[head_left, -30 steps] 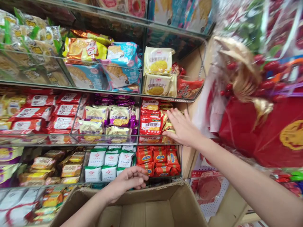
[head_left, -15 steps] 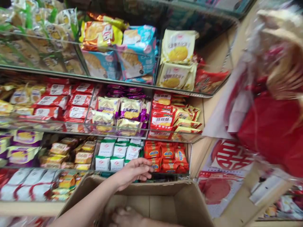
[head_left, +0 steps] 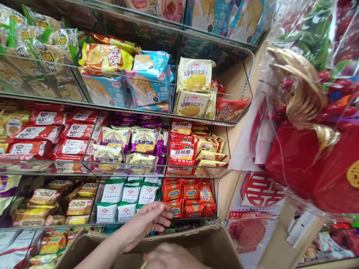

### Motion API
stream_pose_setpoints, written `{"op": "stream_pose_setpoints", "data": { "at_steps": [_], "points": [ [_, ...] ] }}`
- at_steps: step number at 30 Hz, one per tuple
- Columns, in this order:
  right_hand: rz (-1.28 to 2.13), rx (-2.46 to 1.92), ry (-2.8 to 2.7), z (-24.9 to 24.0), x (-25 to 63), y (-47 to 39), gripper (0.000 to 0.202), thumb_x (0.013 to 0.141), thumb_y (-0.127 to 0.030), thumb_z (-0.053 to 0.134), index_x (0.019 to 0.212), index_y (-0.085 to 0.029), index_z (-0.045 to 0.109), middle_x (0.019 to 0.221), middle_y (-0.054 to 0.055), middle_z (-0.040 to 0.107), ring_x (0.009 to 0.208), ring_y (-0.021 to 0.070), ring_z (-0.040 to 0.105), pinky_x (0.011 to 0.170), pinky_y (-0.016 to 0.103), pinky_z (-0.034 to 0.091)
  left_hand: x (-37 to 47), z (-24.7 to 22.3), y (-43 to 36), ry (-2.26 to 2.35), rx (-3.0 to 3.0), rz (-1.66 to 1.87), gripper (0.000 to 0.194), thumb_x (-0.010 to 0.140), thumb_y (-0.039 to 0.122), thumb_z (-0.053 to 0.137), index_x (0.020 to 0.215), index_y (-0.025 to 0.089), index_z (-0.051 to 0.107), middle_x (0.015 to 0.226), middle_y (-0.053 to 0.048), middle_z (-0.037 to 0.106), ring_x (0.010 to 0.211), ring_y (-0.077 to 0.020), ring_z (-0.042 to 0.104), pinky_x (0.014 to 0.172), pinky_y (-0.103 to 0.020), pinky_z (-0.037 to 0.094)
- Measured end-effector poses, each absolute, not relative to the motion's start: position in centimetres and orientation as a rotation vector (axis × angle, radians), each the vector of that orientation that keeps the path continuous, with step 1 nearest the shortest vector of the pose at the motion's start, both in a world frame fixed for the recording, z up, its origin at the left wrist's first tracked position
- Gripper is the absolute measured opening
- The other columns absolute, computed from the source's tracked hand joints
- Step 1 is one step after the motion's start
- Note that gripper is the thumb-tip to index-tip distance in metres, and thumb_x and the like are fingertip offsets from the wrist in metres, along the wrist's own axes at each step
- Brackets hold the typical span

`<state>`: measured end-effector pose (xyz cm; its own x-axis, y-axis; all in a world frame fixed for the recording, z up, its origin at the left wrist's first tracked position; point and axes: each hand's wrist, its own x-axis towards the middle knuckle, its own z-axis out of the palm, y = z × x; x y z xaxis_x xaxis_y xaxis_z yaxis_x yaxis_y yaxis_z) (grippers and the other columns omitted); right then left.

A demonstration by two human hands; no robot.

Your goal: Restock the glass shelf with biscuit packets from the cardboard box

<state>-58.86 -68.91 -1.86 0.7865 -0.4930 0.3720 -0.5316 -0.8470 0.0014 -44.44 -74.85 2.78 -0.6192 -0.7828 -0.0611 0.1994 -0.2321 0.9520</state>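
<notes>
My left hand (head_left: 150,224) is over the near rim of vision of the cardboard box (head_left: 196,239), in front of white-and-green packets (head_left: 126,211) and orange packets (head_left: 176,208). Its fingers are loosely curled and apart, with nothing seen in them. Lower down, at the box opening, my right hand (head_left: 171,257) is blurred by motion. A small yellowish bit shows at its left edge, too unclear to name, and its fingers cannot be made out.
Glass-fronted shelves hold red packets (head_left: 46,132), cream-and-purple packets (head_left: 144,141), blue biscuit packs (head_left: 143,87) and brown-gold packets (head_left: 43,196). On the right hang red decorations in clear plastic (head_left: 297,160), beside a wooden post (head_left: 276,231).
The view has shifted, so the shelves and box sit lower in the picture. My right hand has come up from inside the box towards its opening. My left hand keeps nearly the same pose.
</notes>
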Motion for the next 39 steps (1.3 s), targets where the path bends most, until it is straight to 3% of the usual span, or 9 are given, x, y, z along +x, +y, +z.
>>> {"op": "stream_pose_setpoints", "data": {
  "at_steps": [4, 9, 14, 18, 23, 26, 29, 35, 39],
  "points": [
    [0.847, 2.666, -0.918, 1.9, -61.1, -68.7, 0.020, 0.088, -0.019, 0.038, 0.100, -0.015, 0.053, 0.117, 0.007, 0.056, 0.108, 0.0193, 0.048, 0.089, 0.034, 0.046, -44.2, 3.2, -74.5, -1.323, 0.686, -2.056, 0.046, 0.081, 0.053, 0.044, 0.100, 0.015, 0.061, 0.097, -0.010, 0.066, 0.094, -0.0238, 0.058, 0.082, -0.034, 0.041],
    [0.927, 2.519, -1.029, 3.7, -62.3, -68.9, 0.024, 0.089, -0.018, 0.033, 0.104, -0.016, 0.052, 0.126, 0.009, 0.049, 0.116, 0.0235, 0.041, 0.093, 0.042, 0.043, -44.4, 3.3, -74.1, -1.440, 0.466, -2.059, 0.037, 0.068, 0.023, 0.070, 0.103, 0.018, 0.059, 0.097, -0.004, 0.066, 0.089, -0.0200, 0.060, 0.081, -0.031, 0.041],
    [1.046, 2.543, -1.125, 2.2, -62.8, -69.1, 0.041, 0.084, -0.009, 0.034, 0.123, -0.019, 0.038, 0.132, 0.013, 0.040, 0.123, 0.0246, 0.033, 0.098, 0.050, 0.036, -44.8, 3.0, -74.3, -1.461, 0.451, -1.946, 0.038, 0.069, 0.017, 0.070, 0.105, 0.018, 0.058, 0.096, -0.004, 0.067, 0.082, -0.0164, 0.062, 0.077, -0.027, 0.044],
    [1.617, 2.546, -1.411, 0.9, -62.3, -68.5, 0.040, 0.083, -0.012, 0.036, 0.121, -0.020, 0.035, 0.133, 0.013, 0.037, 0.120, 0.0220, 0.040, 0.093, 0.041, 0.044, -44.9, 2.9, -74.3, -1.432, 0.430, -1.958, 0.042, 0.070, 0.015, 0.068, 0.109, 0.018, 0.055, 0.098, -0.007, 0.067, 0.085, -0.0189, 0.063, 0.080, -0.034, 0.046],
    [2.199, 2.633, -1.468, -0.4, -61.3, -68.9, 0.051, 0.081, -0.019, 0.048, 0.126, -0.023, 0.023, 0.121, 0.012, 0.051, 0.102, 0.0188, 0.056, 0.080, 0.031, 0.051, -45.0, 2.8, -74.4, -1.419, 0.450, -1.846, 0.036, 0.070, 0.013, 0.068, 0.104, 0.018, 0.058, 0.097, -0.006, 0.069, 0.088, -0.0181, 0.062, 0.081, -0.031, 0.046],
    [2.131, 2.460, -1.532, -0.7, -61.5, -69.1, 0.057, 0.079, -0.013, 0.049, 0.127, -0.024, 0.022, 0.111, 0.010, 0.058, 0.096, 0.0182, 0.059, 0.079, 0.032, 0.051, -44.9, 2.7, -74.5, -1.401, 0.519, -1.826, 0.033, 0.067, 0.011, 0.069, 0.098, 0.019, 0.063, 0.099, -0.005, 0.068, 0.091, -0.0188, 0.061, 0.083, -0.031, 0.044],
    [1.798, 2.329, -1.382, -0.3, -62.6, -68.9, 0.044, 0.079, -0.006, 0.042, 0.117, -0.026, 0.040, 0.102, 0.007, 0.060, 0.097, 0.0191, 0.056, 0.084, 0.039, 0.047, -44.7, 2.7, -74.6, -1.341, 0.570, -1.831, 0.025, 0.060, 0.005, 0.071, 0.082, 0.018, 0.068, 0.113, -0.004, 0.062, 0.103, -0.0214, 0.055, 0.088, -0.030, 0.041],
    [1.425, 2.220, -1.047, 0.0, -64.3, -69.0, 0.037, 0.078, 0.003, 0.041, 0.105, -0.020, 0.052, 0.099, 0.008, 0.054, 0.098, 0.0192, 0.047, 0.083, 0.040, 0.046, -44.7, 3.2, -74.7, -1.236, 0.595, -2.105, 0.040, 0.081, 0.041, 0.052, 0.113, 0.017, 0.053, 0.092, -0.010, 0.066, 0.075, -0.0197, 0.065, 0.070, -0.033, 0.049],
    [1.350, 2.266, -1.092, -0.5, -64.2, -69.0, 0.038, 0.075, 0.004, 0.039, 0.103, -0.018, 0.054, 0.107, 0.010, 0.048, 0.104, 0.0209, 0.044, 0.086, 0.042, 0.044, -45.0, 3.0, -74.4, -1.359, 0.718, -1.885, 0.051, 0.068, 0.022, 0.071, 0.114, 0.021, 0.048, 0.085, -0.003, 0.065, 0.067, -0.0127, 0.063, 0.064, -0.025, 0.050]
  ]
}}
